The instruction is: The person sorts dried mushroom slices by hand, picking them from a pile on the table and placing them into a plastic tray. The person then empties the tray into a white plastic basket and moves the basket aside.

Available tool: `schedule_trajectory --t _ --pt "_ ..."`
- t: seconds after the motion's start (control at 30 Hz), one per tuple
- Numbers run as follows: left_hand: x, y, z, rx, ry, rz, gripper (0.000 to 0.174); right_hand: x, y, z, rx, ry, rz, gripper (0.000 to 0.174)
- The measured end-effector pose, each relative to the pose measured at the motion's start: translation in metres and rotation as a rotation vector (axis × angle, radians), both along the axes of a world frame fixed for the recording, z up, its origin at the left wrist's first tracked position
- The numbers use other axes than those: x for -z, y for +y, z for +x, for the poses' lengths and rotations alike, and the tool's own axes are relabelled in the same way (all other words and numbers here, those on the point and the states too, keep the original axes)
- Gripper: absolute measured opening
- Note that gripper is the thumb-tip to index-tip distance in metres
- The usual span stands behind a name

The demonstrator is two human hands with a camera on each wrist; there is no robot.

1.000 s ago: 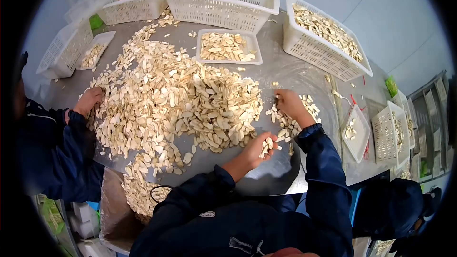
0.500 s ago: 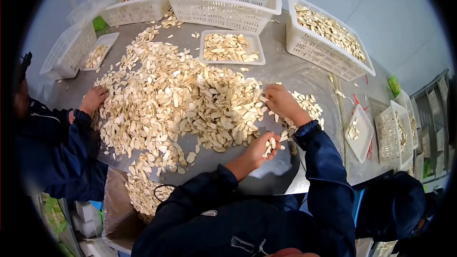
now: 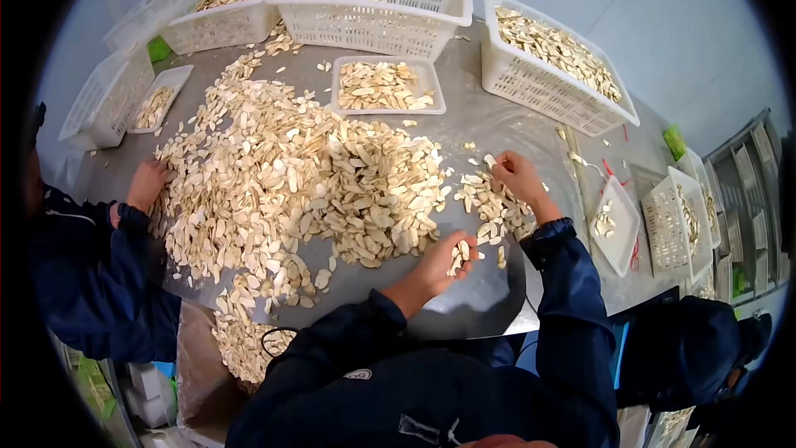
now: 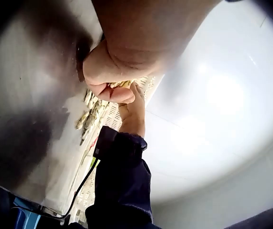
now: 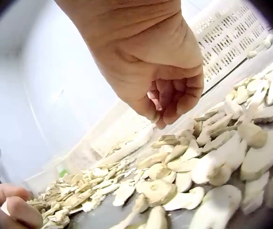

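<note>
Pale, flat dried slices lie in a big heap [image 3: 373,191] on a metal table. My left hand [image 3: 439,265] is held near the table's front edge, its fingers curled round several slices [image 3: 458,255]. The left wrist view shows slice edges [image 4: 122,84] between those curled fingers. Above a smaller group of slices [image 3: 489,203] at the right, my right hand [image 3: 521,178] has thumb and fingertips together, a single slice [image 3: 489,161] at their tips. From the right wrist, the fingertips [image 5: 160,125] hang over the loose slices [image 5: 222,157], and the pinched slice is hidden.
White perforated baskets [image 3: 373,21] line the back. In front of them stands a shallow tray [image 3: 439,99] with slices. Another small tray [image 3: 628,236] and a basket [image 3: 663,216] are at the right. Another person's hand [image 3: 148,185] touches the heap's left edge.
My right hand reached left to the heap's edge, then came back right over the small group, a slice at its fingertips. The left hand keeps its handful nearly in place.
</note>
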State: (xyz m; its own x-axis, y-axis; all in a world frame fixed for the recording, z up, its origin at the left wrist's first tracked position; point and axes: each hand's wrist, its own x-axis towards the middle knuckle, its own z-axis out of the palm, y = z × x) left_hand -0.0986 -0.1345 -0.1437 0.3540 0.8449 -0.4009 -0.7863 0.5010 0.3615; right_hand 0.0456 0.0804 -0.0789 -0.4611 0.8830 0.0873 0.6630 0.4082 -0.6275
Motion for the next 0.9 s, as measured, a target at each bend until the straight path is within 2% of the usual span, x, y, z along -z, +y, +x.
schedule_trajectory --t 0.07,0.17,0.27,0.3,0.4,0.53,0.7,0.8,0.9 --pt "0.001 -0.001 0.0 0.002 -0.003 0.001 0.031 -0.007 -0.004 0.005 0.071 -0.113 0.075 0.012" --pt "0.001 0.0 0.0 0.003 0.001 -0.003 0.031 0.008 0.0 0.009 -0.074 -0.17 0.692 0.01" --pt "0.002 0.001 0.001 -0.001 -0.004 -0.003 0.031 0.002 -0.018 -0.013 -0.264 -0.12 0.512 0.011" --pt "0.003 0.001 0.0 -0.002 -0.005 -0.002 0.03 0.004 -0.02 -0.019 -0.348 -0.137 0.566 0.01" --pt "0.007 0.003 -0.002 -0.008 -0.032 0.028 0.03 0.016 -0.022 -0.025 -0.33 -0.305 0.598 0.011" --pt "0.008 0.004 -0.005 -0.013 -0.084 0.003 0.028 0.017 -0.016 -0.015 -0.315 -0.259 0.483 0.013" --pt "-0.002 0.001 -0.005 -0.027 -0.15 -0.034 0.026 -0.007 -0.024 0.004 -0.167 -0.193 0.392 0.013" --pt "0.002 0.004 -0.005 -0.016 -0.135 -0.056 0.025 -0.025 -0.035 0.011 -0.161 -0.234 0.152 0.015" --pt "-0.011 0.006 -0.008 -0.002 -0.13 -0.074 0.023 -0.027 -0.051 0.013 -0.43 0.048 -0.382 0.018"
